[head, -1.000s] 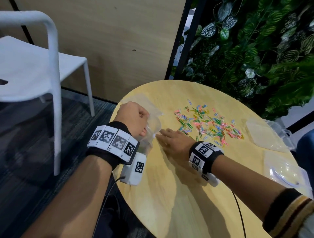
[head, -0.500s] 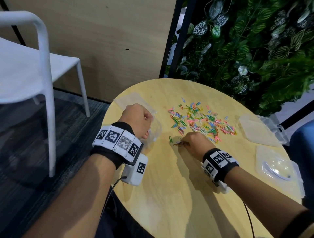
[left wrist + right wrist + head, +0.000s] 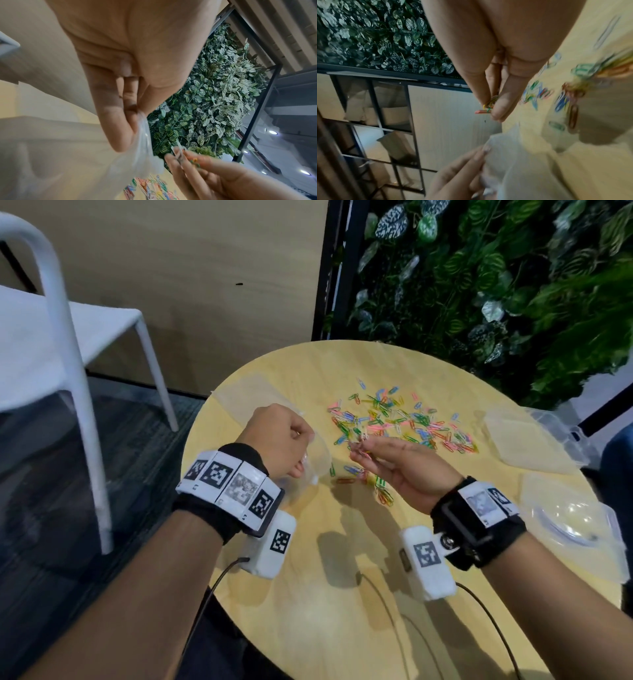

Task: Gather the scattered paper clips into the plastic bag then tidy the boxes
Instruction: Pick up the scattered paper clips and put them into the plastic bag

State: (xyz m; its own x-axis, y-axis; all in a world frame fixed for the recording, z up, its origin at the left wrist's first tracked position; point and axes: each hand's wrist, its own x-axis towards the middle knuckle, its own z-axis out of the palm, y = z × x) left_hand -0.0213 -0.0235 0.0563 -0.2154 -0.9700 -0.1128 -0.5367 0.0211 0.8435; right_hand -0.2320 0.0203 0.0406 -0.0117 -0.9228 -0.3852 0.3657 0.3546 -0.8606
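Coloured paper clips (image 3: pixel 400 422) lie scattered across the far middle of the round wooden table (image 3: pixel 308 611). My left hand (image 3: pixel 284 440) grips the rim of a clear plastic bag (image 3: pixel 317 460) at the table's left side; the left wrist view shows the bag (image 3: pixel 85 155) hanging from my curled fingers. My right hand (image 3: pixel 387 467), palm turned up just right of the bag, pinches a small bunch of paper clips (image 3: pixel 488 106) between thumb and fingers. A few loose clips (image 3: pixel 356 477) lie on the table below the hands.
Two clear plastic boxes sit at the table's right: one (image 3: pixel 534 440) further back, one (image 3: pixel 575 522) nearer me. A white chair (image 3: pixel 68 344) stands left of the table. A wall of green plants (image 3: pixel 496 285) rises behind it. Cables trail over the near edge.
My right hand has risen off the table with a pinch of clips, turned palm up and moved toward the bag. A few clips were dragged nearer. The left hand still holds the bag.
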